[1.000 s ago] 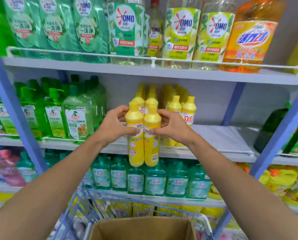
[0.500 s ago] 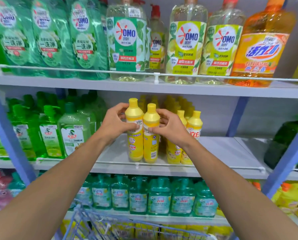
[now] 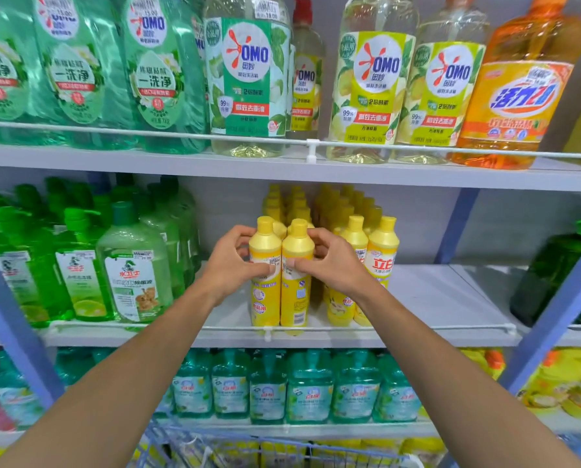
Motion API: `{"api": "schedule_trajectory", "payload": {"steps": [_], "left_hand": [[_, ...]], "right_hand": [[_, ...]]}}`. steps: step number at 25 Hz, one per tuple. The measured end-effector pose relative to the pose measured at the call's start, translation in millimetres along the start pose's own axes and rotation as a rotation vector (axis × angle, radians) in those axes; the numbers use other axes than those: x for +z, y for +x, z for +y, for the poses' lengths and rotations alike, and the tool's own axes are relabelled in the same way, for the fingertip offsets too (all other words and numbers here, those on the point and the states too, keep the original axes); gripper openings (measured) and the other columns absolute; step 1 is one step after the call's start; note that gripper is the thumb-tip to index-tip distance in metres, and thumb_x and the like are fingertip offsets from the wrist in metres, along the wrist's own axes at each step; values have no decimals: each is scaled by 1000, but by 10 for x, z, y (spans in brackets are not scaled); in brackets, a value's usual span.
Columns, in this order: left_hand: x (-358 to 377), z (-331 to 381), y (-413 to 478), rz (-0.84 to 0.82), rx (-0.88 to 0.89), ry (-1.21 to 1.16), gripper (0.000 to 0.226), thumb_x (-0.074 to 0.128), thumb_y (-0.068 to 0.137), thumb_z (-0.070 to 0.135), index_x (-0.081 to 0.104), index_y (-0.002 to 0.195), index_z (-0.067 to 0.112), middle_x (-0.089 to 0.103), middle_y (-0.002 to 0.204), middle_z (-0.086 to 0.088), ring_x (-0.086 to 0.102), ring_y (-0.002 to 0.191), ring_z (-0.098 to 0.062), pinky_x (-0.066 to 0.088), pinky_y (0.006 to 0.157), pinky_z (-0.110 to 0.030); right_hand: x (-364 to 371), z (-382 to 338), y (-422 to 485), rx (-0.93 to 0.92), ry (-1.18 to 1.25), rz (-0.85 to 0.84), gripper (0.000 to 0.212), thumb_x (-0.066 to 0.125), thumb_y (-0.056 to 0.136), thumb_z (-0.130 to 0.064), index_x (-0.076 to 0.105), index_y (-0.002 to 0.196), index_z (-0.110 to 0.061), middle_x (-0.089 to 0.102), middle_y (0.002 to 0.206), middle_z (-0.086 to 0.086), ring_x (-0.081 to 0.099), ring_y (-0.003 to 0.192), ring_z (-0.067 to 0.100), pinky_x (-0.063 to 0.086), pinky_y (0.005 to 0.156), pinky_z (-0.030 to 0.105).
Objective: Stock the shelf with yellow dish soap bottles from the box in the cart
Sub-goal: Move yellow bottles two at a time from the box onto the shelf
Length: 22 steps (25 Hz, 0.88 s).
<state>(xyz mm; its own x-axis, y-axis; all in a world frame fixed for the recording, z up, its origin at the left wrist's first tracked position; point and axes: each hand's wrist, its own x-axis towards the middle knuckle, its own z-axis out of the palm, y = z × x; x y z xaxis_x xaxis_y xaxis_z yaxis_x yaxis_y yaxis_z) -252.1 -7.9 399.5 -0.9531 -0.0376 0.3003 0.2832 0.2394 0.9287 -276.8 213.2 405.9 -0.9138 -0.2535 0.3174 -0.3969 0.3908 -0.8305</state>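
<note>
Our left hand (image 3: 230, 266) grips the left bottle (image 3: 265, 298), our right hand (image 3: 331, 265) the right bottle (image 3: 295, 298). Both stand upright, touching, on the shelf (image 3: 434, 295).

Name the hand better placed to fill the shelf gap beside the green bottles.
Probably left: the left hand grips the yellow bottle bordering that gap; the right hand grips the next bottle over.

Cart (image 3: 187, 444) mostly below bottom edge
</note>
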Motion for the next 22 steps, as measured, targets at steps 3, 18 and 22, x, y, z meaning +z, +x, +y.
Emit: {"api": "schedule_trajectory", "payload": {"steps": [3, 18, 22], "left_hand": [[37, 8, 6, 29, 9, 41, 69, 94, 59, 4, 59, 118, 12, 70, 112, -5, 72, 98, -20, 61, 83, -41], [98, 15, -52, 116, -45, 258, 57, 93, 65, 28, 65, 112, 15, 73, 100, -1, 72, 88, -19, 61, 83, -44], [259, 37, -117, 195, -29, 302, 54, 91, 68, 35, 63, 110, 15, 69, 94, 6, 68, 82, -10, 59, 70, -28]], "right_hand": [[48, -92, -29, -32, -263, 200, 86, 86, 59, -65, 63, 128, -19, 69, 115, -3, 66, 101, 13, 58, 87, 33], [-118, -133, -15, 13, -120, 50, 67, 83, 82, -19, 53, 142, -8, 65, 128, 5, 66, 111, 16, 55, 90, 25], [-49, -98, -92, 4, -124, 122, 65, 84, 79, -35, 58, 134, -12, 70, 119, -2, 67, 102, 9, 59, 87, 25]]}}
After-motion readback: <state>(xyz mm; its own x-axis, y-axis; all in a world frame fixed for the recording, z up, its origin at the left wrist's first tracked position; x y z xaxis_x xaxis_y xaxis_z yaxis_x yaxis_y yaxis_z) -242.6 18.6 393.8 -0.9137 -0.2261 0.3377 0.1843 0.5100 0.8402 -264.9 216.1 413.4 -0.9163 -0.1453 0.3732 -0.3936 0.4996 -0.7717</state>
